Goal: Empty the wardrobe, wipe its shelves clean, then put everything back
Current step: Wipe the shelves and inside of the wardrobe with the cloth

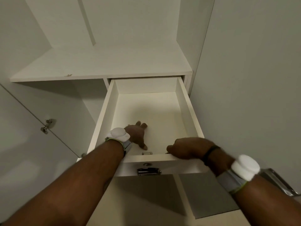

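The right grip (pixel 187 150) is curled over the near front edge of the pulled-out drawer (pixel 190 111), right of its metal handle (pixel 149 171). The left grip (pixel 136 134) is spread flat, holding nothing, on the drawer floor near the front-left corner, with bare floor shown beyond it. The drawer is set just under the wardrobe shelf (pixel 105 66), and a hinged door (pixel 19 144) is swung open at the left.

Dim, warm light is washing over the white wardrobe (pixel 101 66), turning its boards greyish. A plain pale panel (pixel 252 79) is filling the right side, with a chrome handle (pixel 276 181) glinting near its lower edge. On the left, a metal hinge (pixel 48 126) is showing beside a door (pixel 24 160). Below, a beige surface (pixel 146 201) is lying next to a grey patch (pixel 203 193); whether these are floor or shelf is unclear.
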{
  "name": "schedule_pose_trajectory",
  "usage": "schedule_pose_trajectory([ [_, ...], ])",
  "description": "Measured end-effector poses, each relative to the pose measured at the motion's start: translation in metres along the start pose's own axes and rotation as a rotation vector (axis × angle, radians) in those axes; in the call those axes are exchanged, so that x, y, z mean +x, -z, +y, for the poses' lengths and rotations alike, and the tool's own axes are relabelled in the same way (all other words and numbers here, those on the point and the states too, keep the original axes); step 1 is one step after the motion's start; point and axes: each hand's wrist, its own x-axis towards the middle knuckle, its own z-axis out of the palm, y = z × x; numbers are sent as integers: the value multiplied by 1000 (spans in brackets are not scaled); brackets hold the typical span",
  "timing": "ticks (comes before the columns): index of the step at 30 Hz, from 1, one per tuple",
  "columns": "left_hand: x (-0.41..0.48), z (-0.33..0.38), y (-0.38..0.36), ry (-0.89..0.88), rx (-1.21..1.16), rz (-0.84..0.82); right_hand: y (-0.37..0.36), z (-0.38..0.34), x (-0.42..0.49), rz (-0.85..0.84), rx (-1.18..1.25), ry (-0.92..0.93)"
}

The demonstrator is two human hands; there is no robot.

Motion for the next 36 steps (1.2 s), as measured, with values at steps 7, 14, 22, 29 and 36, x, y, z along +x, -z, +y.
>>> schedule_pose_trajectory([
  [7, 1, -8, -1, -3, -38, 12, -12, -24, 11, 149, 19, 113],
  [14, 6, -5, -6, -10, -48, 17, -52, -3, -15, 756, -24, 278],
  [22, -10, -10, 3, -36, -139, -5, -86, 55, -18, 1201, 134, 313],
  [29, -73, -86, -2, 37, -409, 777, -90, 63, -34, 1084, 142, 430],
  [36, -115, -128, -55, -53, -702, 613, -114, 18, -48, 1338, 397, 136],
])
